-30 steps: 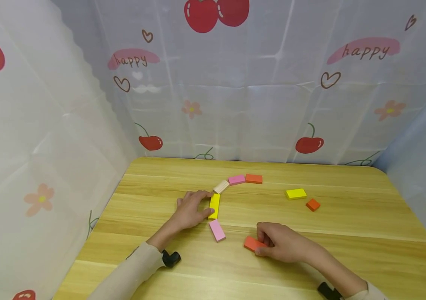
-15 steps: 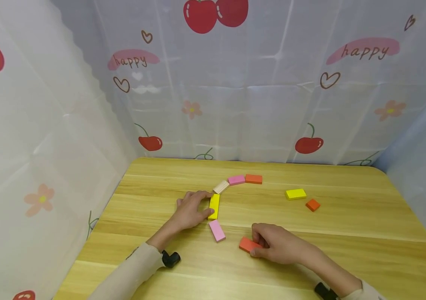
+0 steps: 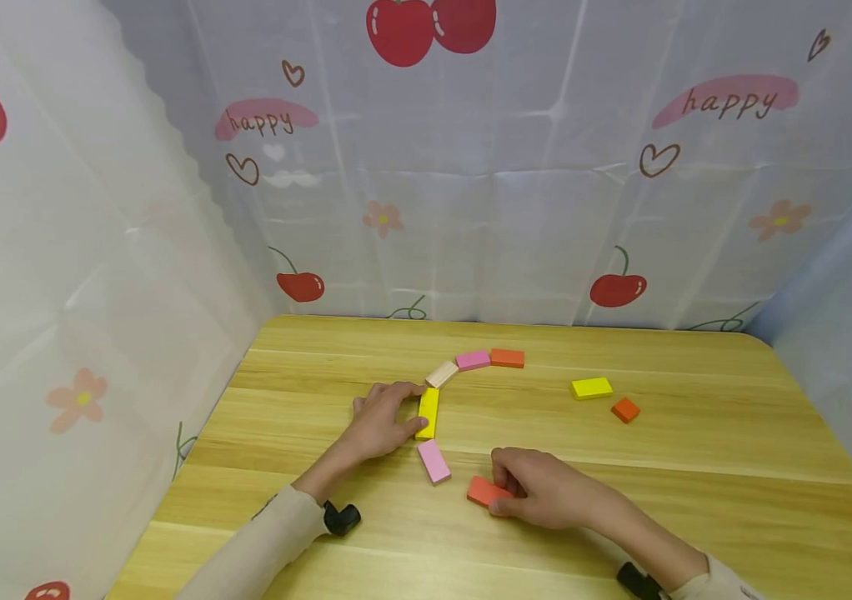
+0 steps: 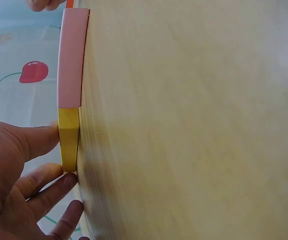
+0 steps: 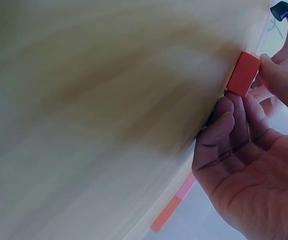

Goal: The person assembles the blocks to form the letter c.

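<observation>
My left hand (image 3: 381,421) holds a yellow block (image 3: 428,413) between thumb and forefinger; the block lies flat on the table. In the left wrist view the thumb meets one side of the yellow block (image 4: 69,140). A pink block (image 3: 434,462) lies close to the yellow block's near end. To the right, my right hand (image 3: 546,490) pinches an orange-red block (image 3: 487,492) by its right end, low at the table. The right wrist view has the orange-red block (image 5: 244,73) between thumb and fingers, its end face showing.
Beyond the yellow block, a plain wood block (image 3: 442,374), a pink block (image 3: 473,360) and an orange block (image 3: 508,358) continue a curved row. A yellow block (image 3: 592,388) and a small orange block (image 3: 625,410) lie farther right. Printed sheets surround the wooden table (image 3: 696,467).
My right hand has slid left with the orange-red block, bringing it nearer the close pink block. My left hand and the yellow block have stayed in place.
</observation>
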Demonstrator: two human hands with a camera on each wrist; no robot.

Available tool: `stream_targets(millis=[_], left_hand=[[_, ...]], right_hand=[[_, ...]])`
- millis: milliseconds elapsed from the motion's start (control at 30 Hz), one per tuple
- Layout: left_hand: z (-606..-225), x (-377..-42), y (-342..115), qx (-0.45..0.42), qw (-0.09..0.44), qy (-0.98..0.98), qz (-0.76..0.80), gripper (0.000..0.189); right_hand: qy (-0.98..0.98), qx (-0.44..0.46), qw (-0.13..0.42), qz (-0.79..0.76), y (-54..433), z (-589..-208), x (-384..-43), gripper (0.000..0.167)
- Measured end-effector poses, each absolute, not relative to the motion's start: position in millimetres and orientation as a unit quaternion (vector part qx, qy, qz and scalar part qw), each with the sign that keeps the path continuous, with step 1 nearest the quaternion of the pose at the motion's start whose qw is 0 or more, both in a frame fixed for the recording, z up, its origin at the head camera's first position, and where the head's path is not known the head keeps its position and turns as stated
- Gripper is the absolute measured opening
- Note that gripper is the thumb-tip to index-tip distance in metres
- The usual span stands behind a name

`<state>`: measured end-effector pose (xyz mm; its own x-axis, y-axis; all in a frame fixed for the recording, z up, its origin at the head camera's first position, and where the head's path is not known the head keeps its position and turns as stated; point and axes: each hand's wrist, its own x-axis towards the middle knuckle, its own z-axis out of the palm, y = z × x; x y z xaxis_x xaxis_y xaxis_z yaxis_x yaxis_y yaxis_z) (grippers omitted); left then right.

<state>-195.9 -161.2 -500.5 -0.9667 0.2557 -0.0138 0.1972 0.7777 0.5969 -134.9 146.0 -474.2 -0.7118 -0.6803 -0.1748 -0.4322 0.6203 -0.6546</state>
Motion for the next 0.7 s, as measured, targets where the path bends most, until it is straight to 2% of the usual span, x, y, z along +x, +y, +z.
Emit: stream_targets(millis=[700], left_hand=[[-503.0, -196.1, -162.0, 0.123, 0.042, 0.940, 0.316, 0.052]], right_hand=[[0.878, -0.316, 0.219, -0.285, 130.3, -473.3, -137.2, 0.031]])
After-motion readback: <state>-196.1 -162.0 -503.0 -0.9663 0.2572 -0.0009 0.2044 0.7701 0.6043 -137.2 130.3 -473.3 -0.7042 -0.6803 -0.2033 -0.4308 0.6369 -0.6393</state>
